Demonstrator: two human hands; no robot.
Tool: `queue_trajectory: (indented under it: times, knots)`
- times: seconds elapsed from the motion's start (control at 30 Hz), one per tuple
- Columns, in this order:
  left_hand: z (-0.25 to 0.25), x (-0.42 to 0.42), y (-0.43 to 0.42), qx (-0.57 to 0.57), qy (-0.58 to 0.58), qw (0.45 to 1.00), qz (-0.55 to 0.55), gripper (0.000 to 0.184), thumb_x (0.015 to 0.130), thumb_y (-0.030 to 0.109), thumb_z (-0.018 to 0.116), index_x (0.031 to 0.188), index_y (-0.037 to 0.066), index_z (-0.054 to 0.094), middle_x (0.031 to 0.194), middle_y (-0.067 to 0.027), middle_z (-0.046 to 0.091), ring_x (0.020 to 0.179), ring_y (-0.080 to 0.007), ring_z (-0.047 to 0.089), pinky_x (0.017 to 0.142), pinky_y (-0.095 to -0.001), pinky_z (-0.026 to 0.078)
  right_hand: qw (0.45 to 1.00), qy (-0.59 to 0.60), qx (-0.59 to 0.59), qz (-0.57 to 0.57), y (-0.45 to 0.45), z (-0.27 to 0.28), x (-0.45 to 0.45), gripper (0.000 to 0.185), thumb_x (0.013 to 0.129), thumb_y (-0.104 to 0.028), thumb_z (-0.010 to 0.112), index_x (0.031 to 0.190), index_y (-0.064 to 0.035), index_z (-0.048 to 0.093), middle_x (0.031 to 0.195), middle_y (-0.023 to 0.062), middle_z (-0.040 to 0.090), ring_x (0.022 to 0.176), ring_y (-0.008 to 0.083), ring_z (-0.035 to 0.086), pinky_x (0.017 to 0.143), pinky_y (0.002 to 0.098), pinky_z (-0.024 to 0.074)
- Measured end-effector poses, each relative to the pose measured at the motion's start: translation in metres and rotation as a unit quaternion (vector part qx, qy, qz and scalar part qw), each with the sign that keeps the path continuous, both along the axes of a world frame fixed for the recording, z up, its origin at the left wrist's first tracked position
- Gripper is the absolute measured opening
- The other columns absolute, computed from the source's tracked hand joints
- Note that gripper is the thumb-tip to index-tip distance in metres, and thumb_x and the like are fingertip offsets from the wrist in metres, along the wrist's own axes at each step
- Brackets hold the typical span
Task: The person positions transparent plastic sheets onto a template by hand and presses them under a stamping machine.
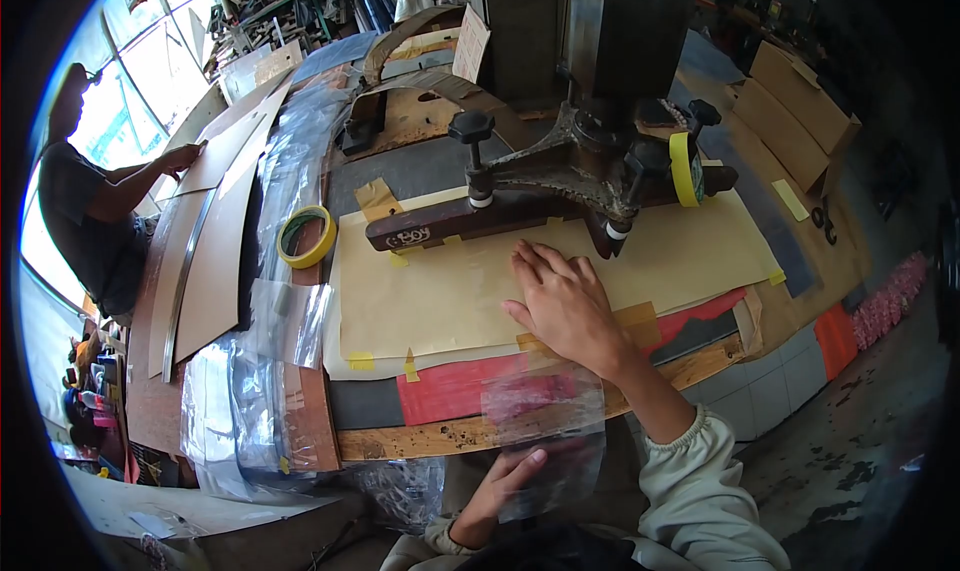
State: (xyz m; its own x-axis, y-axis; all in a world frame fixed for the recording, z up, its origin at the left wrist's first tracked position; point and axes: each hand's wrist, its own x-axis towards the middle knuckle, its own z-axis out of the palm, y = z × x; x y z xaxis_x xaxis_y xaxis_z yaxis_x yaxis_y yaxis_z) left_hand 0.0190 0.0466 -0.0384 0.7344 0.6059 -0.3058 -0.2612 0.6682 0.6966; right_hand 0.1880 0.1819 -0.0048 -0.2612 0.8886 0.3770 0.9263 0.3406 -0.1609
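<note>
My right hand (567,306) lies flat with its fingers apart on a cream paper sheet (440,311), just in front of a dark metal bar (440,225) of a press. Low in the view, below the table's front edge, my left hand (507,484) holds a clear plastic sheet (550,436) that reaches up over the wooden edge. Small yellow tape pieces stick to the cream paper's front edge. A yellow tape roll (307,237) lies left of the paper, and another tape roll (686,171) hangs on the press at the right.
On the left, a person (90,191) stands over large brown boards (215,261) with a metal ruler (187,281). Clear plastic sheets (235,411) cover the table's left part. Scissors (824,224) and a folded cardboard box (795,111) are at the right. The press column (630,36) rises behind.
</note>
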Motion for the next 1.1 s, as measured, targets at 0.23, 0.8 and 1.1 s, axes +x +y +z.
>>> queue_trajectory:
  times: [0.23, 0.8, 1.1]
  knots:
    - [0.003, 0.0, 0.001, 0.017, 0.02, 1.0, 0.002, 0.043, 0.099, 0.024, 0.035, 0.127, -0.006, 0.048, 0.127, -0.0153, 0.053, 0.122, -0.0232, 0.046, 0.106, -0.0346, 0.03, 1.0, -0.01, -0.018, -0.005, 0.0, 0.001, 0.0, 0.054, 0.084, -0.033, 0.06, 0.121, 0.0043, 0.05, 0.128, 0.0151, 0.051, 0.121, 0.0246, 0.045, 0.093, 0.0421, 0.038]
    - [0.001, -0.001, 0.002, 0.035, 0.027, 0.999, 0.006, 0.042, 0.099, 0.024, 0.036, 0.124, -0.006, 0.051, 0.127, -0.0146, 0.053, 0.121, -0.0231, 0.046, 0.105, -0.0349, 0.03, 1.0, -0.001, -0.003, -0.002, -0.001, 0.0, -0.001, 0.051, 0.082, -0.031, 0.062, 0.117, 0.0044, 0.051, 0.126, 0.0159, 0.052, 0.119, 0.0248, 0.047, 0.092, 0.0444, 0.0389]
    - [-0.003, 0.0, -0.001, -0.002, 0.013, 1.0, 0.026, 0.043, 0.097, 0.025, 0.04, 0.124, -0.007, 0.05, 0.126, -0.0161, 0.053, 0.12, -0.0243, 0.048, 0.105, -0.0348, 0.031, 1.0, -0.006, -0.025, -0.005, -0.001, 0.002, -0.001, 0.053, 0.084, -0.032, 0.06, 0.121, 0.004, 0.049, 0.129, 0.015, 0.051, 0.121, 0.0248, 0.045, 0.094, 0.0423, 0.0376]
